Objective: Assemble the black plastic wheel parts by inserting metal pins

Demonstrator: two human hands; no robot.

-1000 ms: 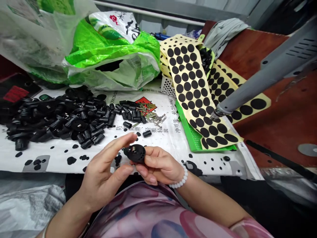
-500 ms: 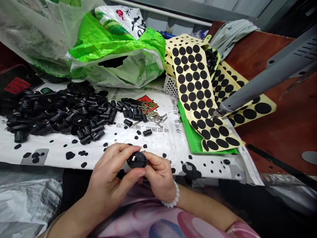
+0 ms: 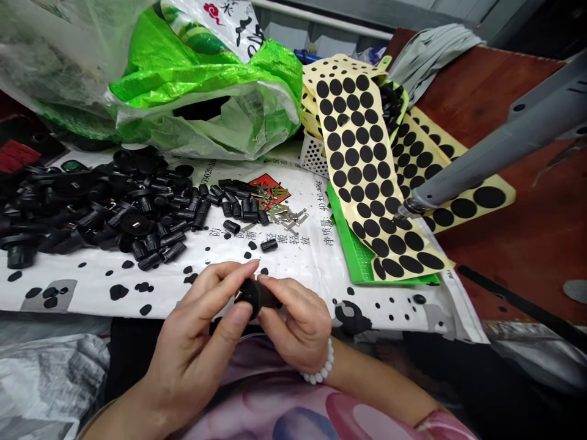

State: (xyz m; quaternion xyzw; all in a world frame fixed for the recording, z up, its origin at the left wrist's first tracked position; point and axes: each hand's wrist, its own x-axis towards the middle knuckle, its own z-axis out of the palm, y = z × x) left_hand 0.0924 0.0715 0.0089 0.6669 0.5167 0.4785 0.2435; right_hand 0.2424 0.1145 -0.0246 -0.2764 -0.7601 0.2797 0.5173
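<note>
Black flanged part [image 3: 260, 297] held at near edge of white sheeting [image 3: 98, 290]; left hand [image 3: 202, 327] half-closed on its disc [image 3: 250, 293], right hand [image 3: 298, 321] pinching its stem [image 3: 271, 299]. 1 loose sleeve [image 3: 269, 245] just ahead, metal clips [image 3: 288, 216] beyond, black-part pile [image 3: 96, 205] leftward; grey metal-tipped tool [image 3: 463, 168] partly blocks sticker sheets [image 3: 356, 153].

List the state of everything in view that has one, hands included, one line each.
Left hand: pinching the held black part.
Right hand: gripping the same part opposite.
Held black part: between both hands, partly hidden.
Black parts: heaped.
Lone black cylinder: lying on its side.
Metal strips: loosely scattered.
Dotted sheet: overlapping the green tray.
Green tray: partly covered.
Green plastic bag: crumpled.
</note>
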